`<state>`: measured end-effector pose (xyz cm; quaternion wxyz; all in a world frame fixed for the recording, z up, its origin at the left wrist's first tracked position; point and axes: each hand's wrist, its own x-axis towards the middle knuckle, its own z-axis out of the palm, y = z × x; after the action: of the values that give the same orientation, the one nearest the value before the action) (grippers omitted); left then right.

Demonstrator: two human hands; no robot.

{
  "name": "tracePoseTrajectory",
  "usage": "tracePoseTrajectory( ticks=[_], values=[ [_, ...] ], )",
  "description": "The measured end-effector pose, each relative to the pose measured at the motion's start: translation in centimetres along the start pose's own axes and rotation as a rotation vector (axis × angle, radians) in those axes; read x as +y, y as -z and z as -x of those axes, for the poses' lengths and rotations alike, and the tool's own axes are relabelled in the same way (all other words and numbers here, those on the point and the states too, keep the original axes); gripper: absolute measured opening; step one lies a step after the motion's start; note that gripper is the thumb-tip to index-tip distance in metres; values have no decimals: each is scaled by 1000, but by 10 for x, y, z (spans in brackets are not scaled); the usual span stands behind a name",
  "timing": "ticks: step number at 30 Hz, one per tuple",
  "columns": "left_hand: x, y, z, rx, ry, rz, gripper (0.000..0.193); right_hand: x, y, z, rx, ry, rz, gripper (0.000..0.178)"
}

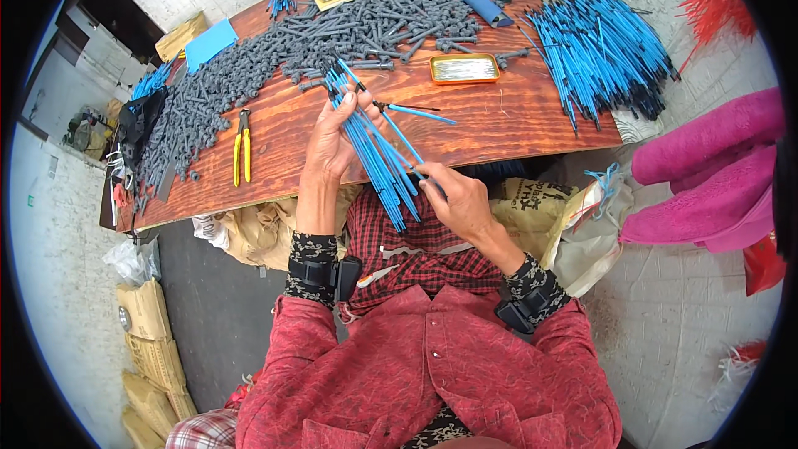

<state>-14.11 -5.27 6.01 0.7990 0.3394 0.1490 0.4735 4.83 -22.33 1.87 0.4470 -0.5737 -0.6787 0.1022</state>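
Nearest me, as I watch remotely through the head camera, is a red patterned jacket [432,349]. Beyond it, the left hand [332,137] is wrapped around a fanned bundle of slim blue rods [373,164], slanting over the near edge of the wooden bench [287,129] and the lap. The right hand [457,202] appears to pinch a single rod [402,138] splayed from the bundle, probably so it can be handled alone while the others stay steadied. The rods look straight and bright, with black ends. Gray bolt-shaped fittings [357,25] and a heap of similar rods [603,46] lie ahead, presumably for easy reach.
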Motion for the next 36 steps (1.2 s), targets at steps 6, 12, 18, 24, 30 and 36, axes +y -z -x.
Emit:
tracePoseTrajectory(
  ticks=[6, 12, 18, 24, 30, 36],
  values=[
    [6, -21, 24, -38, -16, -108, 27, 3, 18, -14, -28, 207, 8, 20],
    [2, -53, 56, -171, 157, 64, 30, -24, 42, -51, 117, 226, -219, 64],
    [-6, -59, 57, -348, 175, 139, 29, -31, 8, -28, -544, -145, -914, 47],
    [-29, -21, 21, 47, -79, -305, 23, 16, 12, -31, -253, -34, -135, 32],
    [-31, -5, 1, 196, -168, -432, 36, 125, 103, -62, 422, 4, 424, 17],
    [-31, -11, 0, 170, -148, -466, 38, 220, 146, -56, 373, -363, 921, 26]
  ],
)
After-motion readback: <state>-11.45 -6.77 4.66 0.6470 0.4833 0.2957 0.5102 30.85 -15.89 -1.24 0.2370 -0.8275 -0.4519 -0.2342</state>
